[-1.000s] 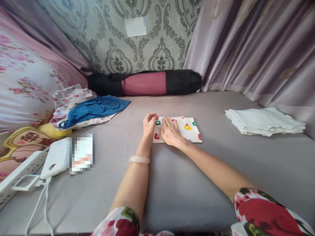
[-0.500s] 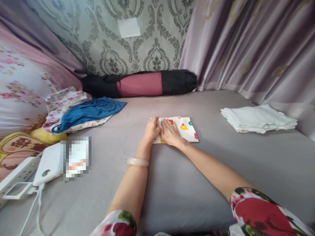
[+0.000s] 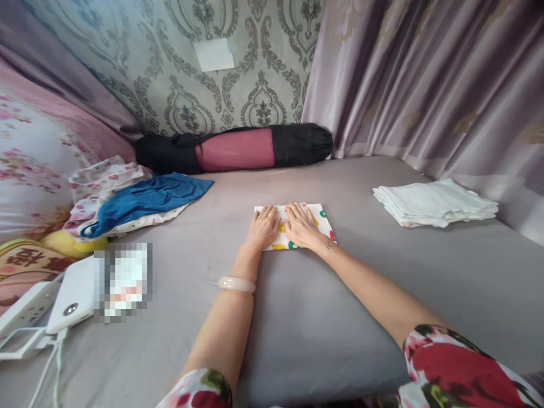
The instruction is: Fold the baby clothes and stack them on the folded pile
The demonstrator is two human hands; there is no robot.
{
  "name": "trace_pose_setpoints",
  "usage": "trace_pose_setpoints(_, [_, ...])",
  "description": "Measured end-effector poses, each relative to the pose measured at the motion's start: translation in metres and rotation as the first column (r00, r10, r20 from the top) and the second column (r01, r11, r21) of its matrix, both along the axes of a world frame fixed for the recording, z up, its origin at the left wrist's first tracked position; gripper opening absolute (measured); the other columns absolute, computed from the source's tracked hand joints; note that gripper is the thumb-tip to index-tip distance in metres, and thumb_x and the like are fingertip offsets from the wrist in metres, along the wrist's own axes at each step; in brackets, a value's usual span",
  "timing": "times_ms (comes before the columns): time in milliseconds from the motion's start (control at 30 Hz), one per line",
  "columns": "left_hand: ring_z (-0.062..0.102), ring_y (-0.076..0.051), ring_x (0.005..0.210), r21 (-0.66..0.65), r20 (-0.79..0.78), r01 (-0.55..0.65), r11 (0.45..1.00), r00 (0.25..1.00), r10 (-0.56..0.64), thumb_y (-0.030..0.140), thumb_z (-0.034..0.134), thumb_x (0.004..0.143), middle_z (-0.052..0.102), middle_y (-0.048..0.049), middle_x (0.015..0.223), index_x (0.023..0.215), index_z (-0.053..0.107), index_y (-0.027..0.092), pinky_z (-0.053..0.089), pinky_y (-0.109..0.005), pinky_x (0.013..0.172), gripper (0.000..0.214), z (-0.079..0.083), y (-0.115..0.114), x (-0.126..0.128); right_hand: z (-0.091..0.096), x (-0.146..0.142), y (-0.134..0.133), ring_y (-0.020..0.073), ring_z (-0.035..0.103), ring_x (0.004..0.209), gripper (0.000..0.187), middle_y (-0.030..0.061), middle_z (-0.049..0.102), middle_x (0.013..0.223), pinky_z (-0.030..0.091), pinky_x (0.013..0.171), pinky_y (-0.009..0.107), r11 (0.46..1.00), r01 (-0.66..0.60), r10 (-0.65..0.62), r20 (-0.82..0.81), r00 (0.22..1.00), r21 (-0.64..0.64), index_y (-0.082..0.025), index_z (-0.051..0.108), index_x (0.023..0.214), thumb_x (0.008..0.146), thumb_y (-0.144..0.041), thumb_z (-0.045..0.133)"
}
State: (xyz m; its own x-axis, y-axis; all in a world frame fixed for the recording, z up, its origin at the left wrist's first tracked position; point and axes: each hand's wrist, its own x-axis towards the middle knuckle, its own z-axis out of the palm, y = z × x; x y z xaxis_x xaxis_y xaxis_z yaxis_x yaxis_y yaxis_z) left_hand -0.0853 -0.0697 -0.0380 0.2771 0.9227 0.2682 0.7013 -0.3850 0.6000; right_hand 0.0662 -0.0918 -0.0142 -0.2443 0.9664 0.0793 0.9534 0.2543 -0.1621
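Observation:
A folded white cloth (image 3: 326,225) with colourful prints lies flat on the grey bed sheet (image 3: 297,317) in front of me. My left hand (image 3: 262,228) rests palm down on its left part, fingers stretched out. On its middle lies my right hand (image 3: 301,226), also flat with the fingers a little apart. The two hands are side by side, thumbs close together. Between and around them, yellow, green and red patches of the print show. What lies under the palms is hidden.
A stack of folded white cloths (image 3: 436,203) sits to the right. At the left lie a blue garment (image 3: 157,195) and other loose clothes. Nearer are a white power bank (image 3: 76,294) with cables and a power strip (image 3: 32,306). A black and pink roll bag (image 3: 236,150) lies along the wall.
My left hand has flattened out, its fingers now stretched over the cloth. My right hand has shifted slightly right across the cloth. The view has moved a little.

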Motion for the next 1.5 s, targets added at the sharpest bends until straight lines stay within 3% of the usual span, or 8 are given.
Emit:
trace_pose_setpoints(200, [0.031,-0.032,0.143,-0.016,-0.084,-0.003,1.000,0.996,0.001,0.031,0.044,0.093,0.044,-0.0151,0.149,0.129,0.054,0.020,0.012,-0.053,0.118,0.039,-0.001,-0.001,0.002,-0.011,0.000,0.003,0.0252,0.019,0.147,0.058,0.0147,0.027,0.158,0.006,0.119,0.047,1.000,0.010,-0.010,-0.009,1.000,-0.004,-0.004,0.032,0.149,0.099,-0.032,0.024])
trace_pose_setpoints(467, [0.029,-0.031,0.144,-0.032,-0.064,0.005,0.999,0.998,-0.007,0.032,0.047,0.091,0.043,-0.0142,0.149,0.125,0.057,0.022,0.011,-0.052,0.118,0.037,-0.002,0.001,0.000,-0.010,0.007,0.005,0.0233,0.020,0.147,0.058,0.0146,0.027,0.158,0.009,0.119,0.045,1.000,-0.017,0.016,-0.059,0.998,-0.014,-0.005,0.033,0.149,0.098,-0.032,0.022])
trace_pose_setpoints(633, [0.031,-0.030,0.143,-0.030,-0.029,-0.005,1.000,1.000,0.004,0.037,0.051,0.089,0.046,-0.0115,0.148,0.124,0.058,0.026,0.011,-0.052,0.118,0.037,-0.005,0.002,0.000,-0.002,0.021,0.001,0.0252,0.017,0.147,0.059,0.0143,0.025,0.159,0.011,0.119,0.049,0.997,0.069,-0.070,-0.060,0.996,-0.026,-0.006,0.031,0.150,0.098,-0.032,0.021])
trace_pose_setpoints(867, [0.028,-0.032,0.144,-0.042,-0.131,0.003,0.999,0.991,-0.009,0.036,0.045,0.092,0.040,-0.0164,0.151,0.129,0.054,0.020,0.012,-0.053,0.117,0.042,-0.001,0.000,0.000,-0.005,0.031,-0.002,0.0258,0.017,0.147,0.060,0.0140,0.024,0.159,0.012,0.119,0.049,0.993,0.112,-0.113,-0.025,0.993,-0.035,-0.004,0.030,0.150,0.099,-0.035,0.021])
trace_pose_setpoints(1133, [0.031,-0.031,0.143,-0.028,-0.031,-0.017,0.999,0.999,0.016,0.039,0.051,0.090,0.045,-0.0129,0.149,0.123,0.058,0.024,0.011,-0.052,0.118,0.037,-0.003,0.001,-0.001,-0.015,0.031,0.000,0.0248,0.017,0.147,0.060,0.0122,0.026,0.159,0.013,0.119,0.049,0.993,0.117,-0.117,-0.055,0.992,-0.002,-0.006,0.031,0.150,0.099,-0.036,0.022])
trace_pose_setpoints(1500, [0.029,-0.033,0.143,-0.042,-0.034,-0.098,0.994,0.995,0.096,0.035,0.047,0.092,0.044,-0.0162,0.148,0.123,0.058,0.021,0.008,-0.054,0.118,0.036,0.006,-0.003,-0.002,-0.007,0.049,0.001,0.0258,0.016,0.147,0.061,0.0140,0.022,0.159,0.011,0.119,0.050,0.973,0.232,-0.233,-0.070,0.970,-0.014,-0.006,0.029,0.151,0.099,-0.036,0.017])
